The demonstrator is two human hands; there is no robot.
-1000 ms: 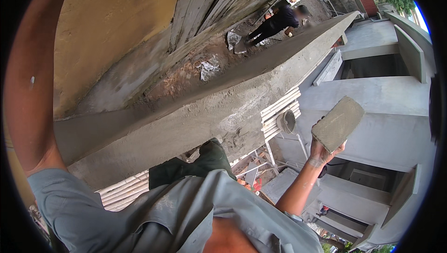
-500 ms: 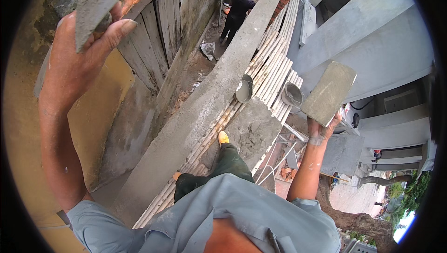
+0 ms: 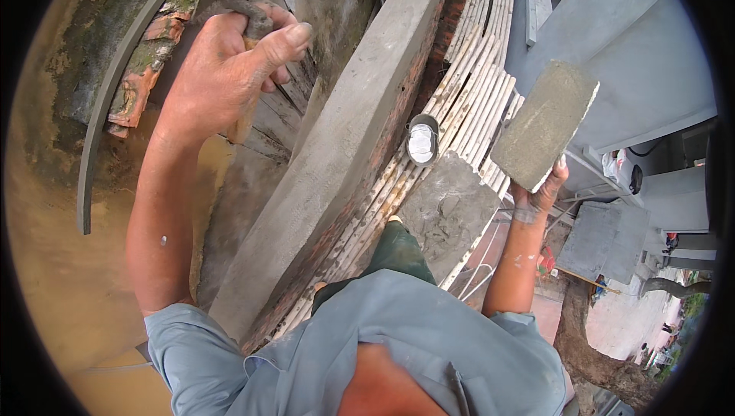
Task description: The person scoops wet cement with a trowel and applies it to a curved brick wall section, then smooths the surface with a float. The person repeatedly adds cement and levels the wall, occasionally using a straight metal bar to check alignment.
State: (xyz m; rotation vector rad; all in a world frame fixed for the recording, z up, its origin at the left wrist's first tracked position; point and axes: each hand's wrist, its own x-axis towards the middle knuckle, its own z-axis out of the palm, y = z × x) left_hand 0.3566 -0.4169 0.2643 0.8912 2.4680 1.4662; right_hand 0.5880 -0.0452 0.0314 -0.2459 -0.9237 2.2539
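Gripping hand: you curl the fingers of your left hand (image 3: 218, 75) around a mortar-caked trowel (image 3: 258, 22), raised in front of weathered wooden planks (image 3: 269, 127); its blade can hardly be made out.
Since 0.5 s ago: your left hand has swung inward, and the trowel's broad grey face has given way to your knuckles and a tan handle; the board in your right hand (image 3: 540, 190) sits higher in view, and more brick shows along the wall.
Grey board: your right hand supports this rectangular slab (image 3: 545, 125) from below at its near end; how the fingers close underneath is hidden. Its face is flat and sandy, with 1 long edge whitish.
Wall: a grey coping (image 3: 329, 144) runs diagonally between your 2 arms, smooth on top, rough reddish brick down its side.
Bamboo: pale round poles (image 3: 462, 98) lie side by side, splashed with dirt, bearing 1 oval-mouthed bucket (image 3: 421, 140) with white showing inside.
Mortar: a lumpy grey spread (image 3: 449, 205) lies beside your dark green trousers (image 3: 402, 254).
Surroundings: a stained ochre wall (image 3: 53, 263) and mossy orange roof tiles (image 3: 149, 64) stand left; a plain grey building (image 3: 643, 64) and a tree trunk (image 3: 574, 332), right.
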